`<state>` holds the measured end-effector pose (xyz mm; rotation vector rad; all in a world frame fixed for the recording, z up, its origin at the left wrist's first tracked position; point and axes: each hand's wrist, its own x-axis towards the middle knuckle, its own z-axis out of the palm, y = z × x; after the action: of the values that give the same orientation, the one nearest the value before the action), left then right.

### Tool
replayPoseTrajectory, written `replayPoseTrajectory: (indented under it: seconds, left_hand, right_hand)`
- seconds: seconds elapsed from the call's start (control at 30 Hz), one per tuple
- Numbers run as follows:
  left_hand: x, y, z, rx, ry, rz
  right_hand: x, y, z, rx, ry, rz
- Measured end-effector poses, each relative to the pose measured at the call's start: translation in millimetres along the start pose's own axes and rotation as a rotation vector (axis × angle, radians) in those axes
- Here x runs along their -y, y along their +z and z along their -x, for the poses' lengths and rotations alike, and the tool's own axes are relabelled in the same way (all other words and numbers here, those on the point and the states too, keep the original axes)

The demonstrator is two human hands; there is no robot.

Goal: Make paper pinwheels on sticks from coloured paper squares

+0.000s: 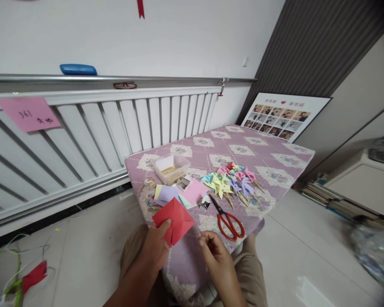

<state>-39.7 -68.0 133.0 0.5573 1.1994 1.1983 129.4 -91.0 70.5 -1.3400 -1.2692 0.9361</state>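
Note:
My left hand [158, 243] grips a red paper square [176, 219] by its lower left side, thumb on top. Slits run in from the square's corners toward its middle. Just right of the paper, my right hand [216, 251] is closed in a pinch, its fingertips apart from the square; whatever they hold is too small to make out. Red-handled scissors [231, 226] lie on the table beyond that hand, blades pointing away to the left. Sheets of coloured paper [193, 192] are stacked behind the red square. Several finished paper pinwheels [220, 184] on sticks lie to the right.
A clear plastic box [171, 168] of wooden sticks stands near the table's left edge. The table wears a purple patterned cloth [211, 149]. Behind it runs a white radiator [141, 119] with a pink note [28, 114]. A framed photo board [281, 115] leans at the far end.

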Motion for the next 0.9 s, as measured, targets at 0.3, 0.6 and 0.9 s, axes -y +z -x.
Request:
replayPoseTrajectory:
  seconds: [0.3, 0.6, 0.9]
  left_hand:
    - [-7, 3.2, 14, 0.083, 0.039, -0.045]
    - [17, 5.0, 2, 0.195, -0.017, 0.196]
    - [23, 7.4, 2, 0.16, -0.051, 0.191]
  right_hand:
    - [6, 26, 11, 0.145, -0.351, 0.186]
    - [22, 25, 4, 0.133, -0.289, 0.086]
    - [43, 35, 1, 0.15, 0.022, -0.241]
